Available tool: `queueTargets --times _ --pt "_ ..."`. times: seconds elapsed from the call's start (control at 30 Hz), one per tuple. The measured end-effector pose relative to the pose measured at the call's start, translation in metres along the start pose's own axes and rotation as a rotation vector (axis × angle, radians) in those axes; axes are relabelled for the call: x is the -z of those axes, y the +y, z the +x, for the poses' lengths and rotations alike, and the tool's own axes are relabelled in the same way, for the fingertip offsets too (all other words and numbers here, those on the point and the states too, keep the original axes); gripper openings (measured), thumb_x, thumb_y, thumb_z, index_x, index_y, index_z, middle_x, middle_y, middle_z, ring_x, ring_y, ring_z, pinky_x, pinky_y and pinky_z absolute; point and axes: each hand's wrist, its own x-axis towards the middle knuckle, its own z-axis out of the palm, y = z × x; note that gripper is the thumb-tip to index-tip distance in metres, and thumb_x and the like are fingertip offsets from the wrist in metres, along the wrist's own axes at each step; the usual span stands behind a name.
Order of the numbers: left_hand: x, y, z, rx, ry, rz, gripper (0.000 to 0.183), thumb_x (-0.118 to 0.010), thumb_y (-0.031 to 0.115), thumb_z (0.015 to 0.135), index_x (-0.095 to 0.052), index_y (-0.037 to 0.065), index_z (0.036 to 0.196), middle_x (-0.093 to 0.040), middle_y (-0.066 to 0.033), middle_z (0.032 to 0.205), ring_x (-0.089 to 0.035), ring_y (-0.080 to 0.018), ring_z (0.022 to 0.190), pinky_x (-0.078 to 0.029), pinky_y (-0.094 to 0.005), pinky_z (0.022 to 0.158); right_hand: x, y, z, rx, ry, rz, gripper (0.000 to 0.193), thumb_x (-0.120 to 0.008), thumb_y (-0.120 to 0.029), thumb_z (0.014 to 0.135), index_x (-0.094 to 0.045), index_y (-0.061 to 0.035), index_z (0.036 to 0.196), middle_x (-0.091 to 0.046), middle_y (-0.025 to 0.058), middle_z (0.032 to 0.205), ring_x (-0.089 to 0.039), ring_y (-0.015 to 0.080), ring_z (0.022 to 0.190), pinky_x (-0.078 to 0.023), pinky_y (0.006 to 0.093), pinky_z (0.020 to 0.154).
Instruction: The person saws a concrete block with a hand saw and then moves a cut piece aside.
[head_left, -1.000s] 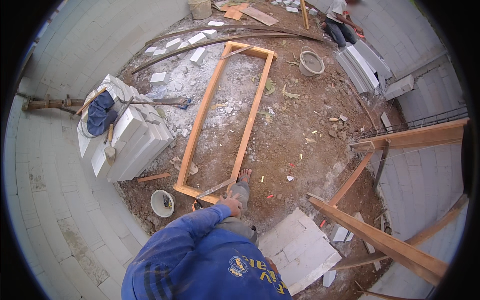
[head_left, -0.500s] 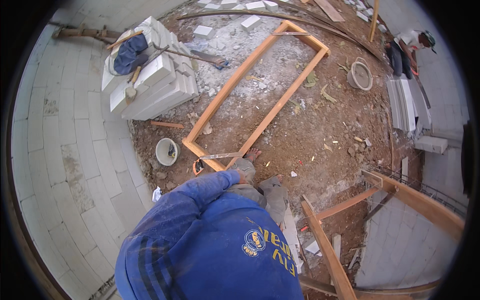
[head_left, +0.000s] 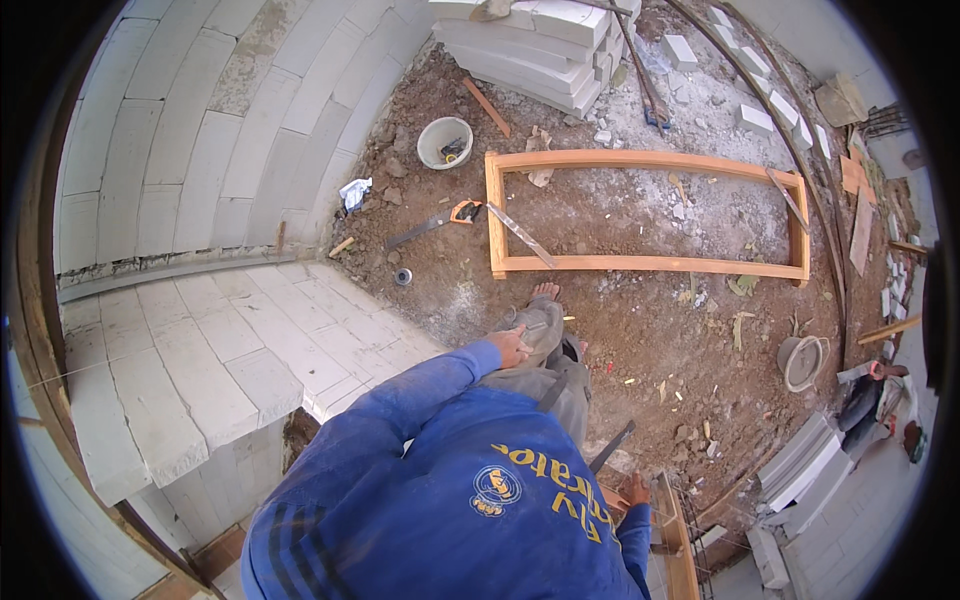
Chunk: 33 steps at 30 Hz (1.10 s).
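Note:
My left hand [head_left: 512, 347] rests on the knee of my grey trousers [head_left: 540, 335], its fingers lying along the cloth with nothing visible in them. At the lower right, my right hand [head_left: 636, 490] is beside a wooden beam [head_left: 678, 545], close to a dark narrow strip [head_left: 612, 447]. Its fingers are small and partly hidden, so I cannot make out whether they grip the wood. In front of my bare foot [head_left: 545, 290], a long rectangular wooden frame [head_left: 650, 264] lies on the soil, with a thin slat [head_left: 520, 236] across its near left corner.
A handsaw [head_left: 430, 225] with an orange handle and a pale bucket [head_left: 445, 143] lie left of the frame. White blocks [head_left: 530, 50] are stacked behind. A low block wall [head_left: 240, 350] stands at left. Another person [head_left: 875, 405] crouches at far right near a second bucket [head_left: 802, 362].
The view has swung round, so the wooden frame now lies crosswise. My left hand shows more fully at the knee, and my right hand has come into sight by the beam.

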Motion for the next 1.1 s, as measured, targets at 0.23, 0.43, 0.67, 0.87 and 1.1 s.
queueTargets --times 0.23,0.43,0.67,0.87,1.1 --pt "-0.023 -0.013 -0.007 0.218 -0.050 -0.076 0.042 -0.066 0.042 0.091 -0.075 0.022 0.127 -0.065 -0.0180 0.137 -0.064 -0.0389 0.120 -0.050 -0.0447 0.104 -0.076 -0.155 -0.046 0.224 -0.017 -0.061 0.069 -0.063 -0.057 0.096 -0.052 -0.0152 0.150 -0.061 0.0190 0.138 -0.063 0.0358 0.119 -0.055 0.0509 0.087" --pt "-0.008 -0.056 -0.006 -0.010 -0.036 -0.289 0.041 -0.063 0.051 0.093 -0.076 0.024 0.122 -0.072 -0.0132 0.125 -0.070 -0.0386 0.108 -0.054 -0.0450 0.095 -0.139 -0.185 -0.043 0.517 -0.120 -0.386 0.076 -0.063 -0.059 0.095 -0.053 -0.0044 0.148 -0.061 0.0274 0.139 -0.062 0.0349 0.126 -0.055 0.0417 0.094" --pt "0.057 -0.106 0.025 -0.015 -0.174 -0.110 0.043 -0.063 0.056 0.092 -0.076 0.027 0.121 -0.075 -0.0135 0.118 -0.071 -0.0377 0.106 -0.055 -0.0436 0.093 -0.138 -0.127 -0.056 0.148 0.016 -0.042 0.072 -0.063 -0.063 0.092 -0.055 -0.0151 0.145 -0.068 0.0150 0.131 -0.070 0.0332 0.101 -0.056 0.0494 0.089" --pt "0.093 -0.104 0.039 -0.062 -0.357 0.094 0.048 -0.068 0.059 0.086 -0.078 0.021 0.112 -0.075 -0.0192 0.107 -0.072 -0.0394 0.102 -0.056 -0.0444 0.089 -0.175 -0.024 -0.036 0.152 -0.207 -0.257 0.077 -0.054 -0.067 0.095 -0.058 -0.0048 0.141 -0.067 0.0208 0.124 -0.066 0.0347 0.115 -0.056 0.0454 0.092" --pt "0.121 -0.098 0.105 -0.157 -0.436 0.172 0.046 -0.074 0.047 0.084 -0.078 0.008 0.107 -0.075 -0.0234 0.097 -0.075 -0.0362 0.095 -0.056 -0.0430 0.086 -0.240 0.008 -0.027 0.123 -0.134 -0.003 0.077 -0.048 -0.069 0.095 -0.062 -0.0047 0.136 -0.066 0.0274 0.124 -0.065 0.0396 0.117 -0.052 0.0477 0.098"
